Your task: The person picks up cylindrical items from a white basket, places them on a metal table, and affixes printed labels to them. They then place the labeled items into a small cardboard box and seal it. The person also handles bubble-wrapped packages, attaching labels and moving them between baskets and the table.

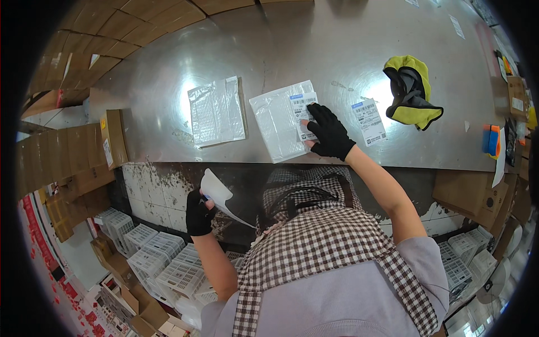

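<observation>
Both knitted gloves [328, 135] are black. Flat plastic mailer bag [278, 121]: white. Crumpled cloth [412, 92]: yellow-green outside, dark grey inside. Fabric apron [320, 247]: brown-and-white check. Metal worktable [314, 50]: silver-grey. Stacked plastic crates [168, 264]: white.

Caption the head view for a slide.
Gloved right hand presses a label onto a white mailer on the steel table; left hand holds peeled backing paper.

— What am I wearing on this feed?
— Black gloves on the left hand [199, 214] and right hand [328, 135], a lilac short-sleeved top, and a brown-and-white checked apron.
</observation>
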Action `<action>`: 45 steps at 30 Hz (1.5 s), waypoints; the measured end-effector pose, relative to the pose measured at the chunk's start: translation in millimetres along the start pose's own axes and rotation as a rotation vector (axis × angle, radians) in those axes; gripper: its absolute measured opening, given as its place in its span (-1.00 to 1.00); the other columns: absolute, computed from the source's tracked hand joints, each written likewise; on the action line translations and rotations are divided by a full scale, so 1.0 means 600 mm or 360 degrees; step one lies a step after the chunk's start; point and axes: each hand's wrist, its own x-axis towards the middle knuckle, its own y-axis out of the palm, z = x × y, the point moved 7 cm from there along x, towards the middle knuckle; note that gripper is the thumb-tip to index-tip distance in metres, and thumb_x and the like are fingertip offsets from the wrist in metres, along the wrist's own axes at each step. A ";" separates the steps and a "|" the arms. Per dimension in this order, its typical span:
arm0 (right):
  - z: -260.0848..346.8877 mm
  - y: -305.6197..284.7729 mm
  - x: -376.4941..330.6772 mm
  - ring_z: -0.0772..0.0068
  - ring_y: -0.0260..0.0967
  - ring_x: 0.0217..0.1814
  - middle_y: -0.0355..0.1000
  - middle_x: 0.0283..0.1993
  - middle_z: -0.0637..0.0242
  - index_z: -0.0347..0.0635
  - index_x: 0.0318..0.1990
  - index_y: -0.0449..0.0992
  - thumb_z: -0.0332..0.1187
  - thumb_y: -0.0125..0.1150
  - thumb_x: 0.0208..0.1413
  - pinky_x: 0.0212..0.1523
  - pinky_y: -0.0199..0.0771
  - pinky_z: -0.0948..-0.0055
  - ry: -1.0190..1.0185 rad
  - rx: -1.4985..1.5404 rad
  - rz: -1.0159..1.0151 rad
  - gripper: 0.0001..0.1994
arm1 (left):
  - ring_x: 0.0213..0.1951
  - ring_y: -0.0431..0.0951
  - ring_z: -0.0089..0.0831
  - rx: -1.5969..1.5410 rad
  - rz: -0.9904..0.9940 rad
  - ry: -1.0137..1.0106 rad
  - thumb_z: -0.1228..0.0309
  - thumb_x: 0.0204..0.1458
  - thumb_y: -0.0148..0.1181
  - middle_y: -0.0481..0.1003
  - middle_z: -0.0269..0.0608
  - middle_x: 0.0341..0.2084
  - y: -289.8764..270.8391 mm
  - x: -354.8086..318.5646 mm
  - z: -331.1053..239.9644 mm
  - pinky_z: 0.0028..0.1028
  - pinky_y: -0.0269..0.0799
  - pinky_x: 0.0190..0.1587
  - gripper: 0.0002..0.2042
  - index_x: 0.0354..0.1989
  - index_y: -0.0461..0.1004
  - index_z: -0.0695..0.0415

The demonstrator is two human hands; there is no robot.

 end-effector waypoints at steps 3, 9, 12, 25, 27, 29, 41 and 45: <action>-0.001 -0.005 0.004 -0.18 -0.01 0.27 0.07 0.22 -0.16 -0.13 0.00 0.36 -0.10 0.28 -0.23 0.27 -0.06 -0.01 0.0002 -0.0013 0.0063 -0.42 | -0.30 0.49 -0.43 -0.0010 -0.0048 0.0033 0.39 -0.25 0.32 0.48 -0.23 -0.31 0.001 -0.002 0.005 -0.49 0.38 -0.26 -0.55 -0.13 0.40 0.30; 0.006 -0.022 0.011 -0.13 0.04 0.25 0.12 0.19 -0.11 -0.14 0.00 0.36 -0.12 0.24 -0.15 0.26 -0.03 0.01 -0.0049 -0.0049 0.0073 -0.48 | -0.43 0.47 -0.51 -0.0014 -0.0069 0.0031 0.34 -0.27 0.37 0.45 -0.29 -0.37 0.007 -0.008 0.004 -0.59 0.34 -0.51 -0.50 -0.09 0.38 0.17; -0.034 -0.014 0.028 -0.06 0.09 0.23 0.18 0.17 -0.04 -0.17 0.01 0.35 -0.19 0.16 -0.06 0.25 0.01 0.05 0.0012 -0.0088 -0.0046 -0.54 | -0.45 0.47 -0.52 0.0003 -0.0112 0.0033 0.33 -0.27 0.37 0.45 -0.30 -0.38 0.006 -0.012 0.006 -0.61 0.32 -0.54 -0.50 -0.09 0.38 0.17; -0.016 0.015 0.075 -0.03 -0.14 0.37 -0.02 0.30 -0.04 -0.07 0.19 0.20 0.21 0.19 -0.20 0.29 -0.29 -0.11 0.0010 -0.0330 0.0103 -0.18 | -0.43 0.42 -0.61 -0.0003 -0.0135 0.0037 0.39 -0.20 0.30 0.46 -0.33 -0.39 0.003 -0.031 0.011 -0.64 0.26 -0.44 -0.58 -0.13 0.40 0.27; 0.001 0.008 0.070 -0.03 -0.14 0.37 -0.02 0.30 -0.05 -0.09 0.20 0.19 0.22 0.20 -0.21 0.29 -0.32 -0.14 0.0049 -0.0334 0.0090 -0.16 | -0.36 0.43 -0.59 0.0007 -0.0214 0.0035 0.43 -0.16 0.25 0.46 -0.32 -0.35 0.001 -0.031 0.007 -0.63 0.29 -0.33 -0.62 -0.14 0.40 0.31; 0.063 0.001 0.062 -0.03 -0.10 0.35 -0.02 0.29 -0.07 -0.12 0.20 0.18 0.21 0.22 -0.22 0.28 -0.36 -0.18 0.0066 -0.0238 0.0046 -0.14 | -0.34 0.42 -0.60 -0.0010 -0.0389 0.0069 0.48 -0.11 0.19 0.45 -0.33 -0.33 0.004 -0.019 0.007 -0.64 0.29 -0.31 -0.67 -0.13 0.40 0.31; 0.237 0.057 0.036 0.55 0.44 -0.33 0.52 -0.32 0.18 -0.29 -0.10 0.50 -0.27 0.19 0.02 -0.30 0.43 0.50 0.0894 0.2015 0.0644 -0.67 | -0.16 0.44 -0.47 0.1293 -0.0859 0.0949 0.47 0.08 0.00 0.43 -0.18 -0.12 0.110 -0.006 -0.045 -0.51 0.34 -0.12 -0.64 0.07 0.29 0.30; 0.256 0.063 0.033 0.54 0.44 -0.31 0.51 -0.27 0.18 -0.26 -0.06 0.49 -0.29 0.21 0.01 -0.26 0.44 0.50 0.0673 0.2071 0.0657 -0.66 | -0.03 0.40 -0.26 0.1681 -0.0517 0.1220 0.58 -0.10 0.13 0.36 -0.02 0.01 0.121 -0.005 -0.035 -0.35 0.28 0.01 -0.76 -0.20 0.49 0.27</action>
